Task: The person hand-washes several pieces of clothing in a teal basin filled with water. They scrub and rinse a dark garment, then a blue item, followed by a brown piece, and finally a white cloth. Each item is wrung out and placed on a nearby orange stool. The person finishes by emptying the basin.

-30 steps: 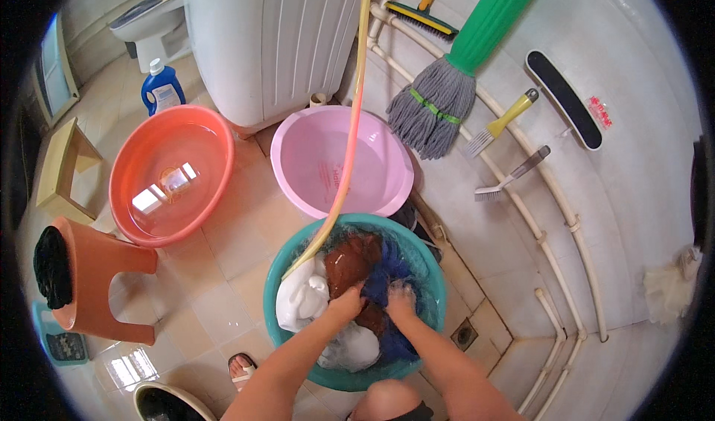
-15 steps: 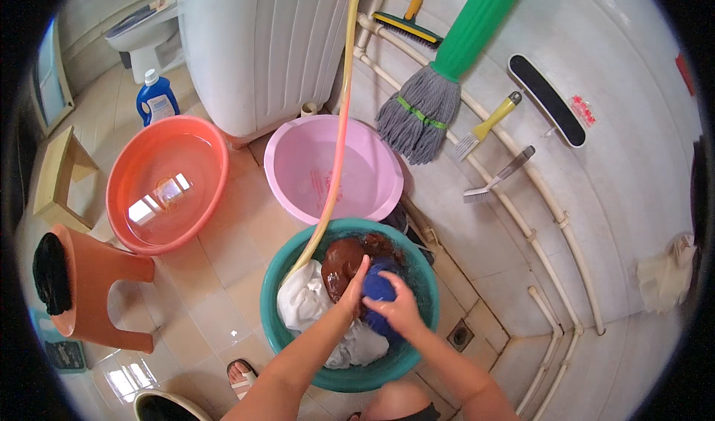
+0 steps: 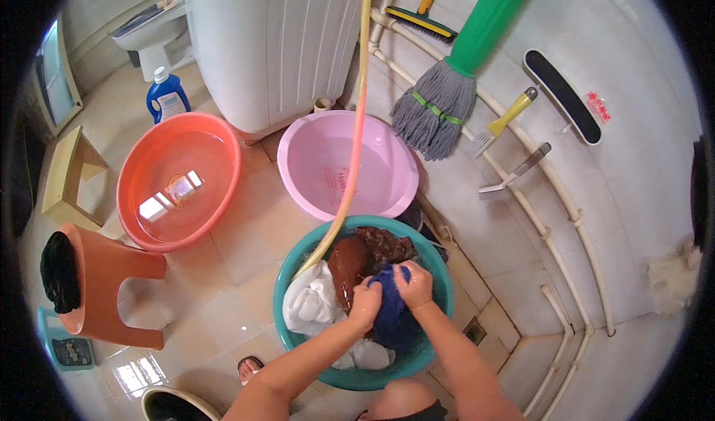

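A teal basin (image 3: 284,302) stands in front of me with wet laundry and water in it. Both my hands are over it, closed on a dark blue cloth (image 3: 395,317) that hangs down into the basin. My left hand (image 3: 366,299) grips its left edge, and my right hand (image 3: 414,284) grips its upper right. Brown cloth (image 3: 348,266) lies just beyond my left hand, bunched and wet. White cloth (image 3: 311,302) is heaped at the basin's left side, with more under my left forearm. A yellow hose (image 3: 350,179) runs down into the basin.
Behind stand a pink basin (image 3: 287,149) and an orange basin (image 3: 126,197) holding water. An orange stool (image 3: 112,283) and a blue bottle (image 3: 165,97) are at left. A mop (image 3: 436,112) and brushes (image 3: 514,119) hang on the right wall. A floor drain (image 3: 474,331) lies at right.
The blue cloth was bunched between my hands; now it hangs spread from both grips. My left hand has closed on it. The view has shifted slightly, moving the scene rightward.
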A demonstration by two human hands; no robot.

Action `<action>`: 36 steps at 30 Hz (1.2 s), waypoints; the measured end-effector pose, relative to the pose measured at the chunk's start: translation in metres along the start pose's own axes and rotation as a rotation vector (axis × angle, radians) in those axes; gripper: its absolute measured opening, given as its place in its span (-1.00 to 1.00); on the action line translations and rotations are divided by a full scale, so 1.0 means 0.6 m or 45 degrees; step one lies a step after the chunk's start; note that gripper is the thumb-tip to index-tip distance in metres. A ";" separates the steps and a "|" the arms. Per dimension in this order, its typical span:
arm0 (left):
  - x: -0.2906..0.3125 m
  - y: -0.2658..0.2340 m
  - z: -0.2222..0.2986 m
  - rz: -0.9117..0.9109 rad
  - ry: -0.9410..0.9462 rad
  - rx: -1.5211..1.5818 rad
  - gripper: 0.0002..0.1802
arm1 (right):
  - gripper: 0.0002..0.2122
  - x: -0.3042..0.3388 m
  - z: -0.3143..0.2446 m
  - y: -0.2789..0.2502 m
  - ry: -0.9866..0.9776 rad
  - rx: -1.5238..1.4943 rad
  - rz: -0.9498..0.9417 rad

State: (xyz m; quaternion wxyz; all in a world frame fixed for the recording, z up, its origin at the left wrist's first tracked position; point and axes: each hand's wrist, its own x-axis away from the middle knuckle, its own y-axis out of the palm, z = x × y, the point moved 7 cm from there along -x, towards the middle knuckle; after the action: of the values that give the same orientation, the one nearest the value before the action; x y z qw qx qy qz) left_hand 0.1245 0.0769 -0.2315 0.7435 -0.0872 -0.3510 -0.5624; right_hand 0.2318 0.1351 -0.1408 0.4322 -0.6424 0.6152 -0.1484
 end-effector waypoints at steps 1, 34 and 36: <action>-0.004 -0.003 0.013 -0.014 0.190 -0.220 -0.57 | -0.85 0.004 0.014 -0.001 0.006 0.012 -0.041; -0.097 0.023 -0.135 -0.396 -0.405 0.793 -0.72 | -0.76 0.028 -0.111 -0.025 -0.202 -0.154 -0.149; 0.014 0.032 0.011 -0.207 -0.195 0.370 -0.68 | -0.82 0.011 -0.033 -0.037 0.064 -0.102 -0.065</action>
State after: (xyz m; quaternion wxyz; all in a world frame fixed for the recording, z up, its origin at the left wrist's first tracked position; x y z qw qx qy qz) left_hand 0.1403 0.0807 -0.2163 0.6717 0.0072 -0.4899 -0.5557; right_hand 0.2336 0.1190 -0.1151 0.3865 -0.6707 0.6148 -0.1508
